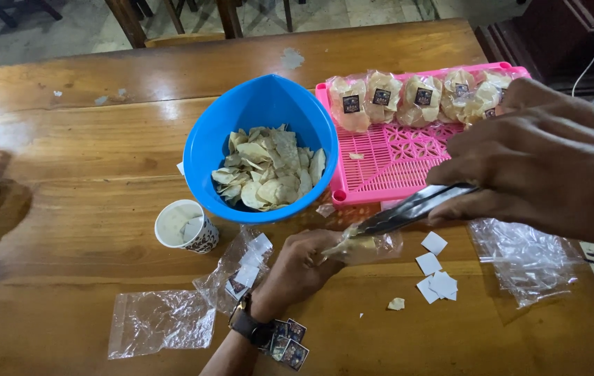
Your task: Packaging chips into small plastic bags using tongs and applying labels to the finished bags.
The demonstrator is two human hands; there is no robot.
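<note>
Left hand (pixel 297 268), lower centre: closed around a small bag (pixel 370 245), holding its mouth steady. Right hand (pixel 540 163), right: pinched shut on tongs (pixel 408 210), tips entering the bag. Blue bowl (pixel 262 146) of chips (pixel 269 170), centre, within reach. Pink tray (pixel 394 163), upper right: filled packets (pixel 380 97) lined along its far edge. Empty bags (pixel 161 322), lower left.

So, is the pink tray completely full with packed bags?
No, the packed bags fill only the far edge of the pink tray.
</note>
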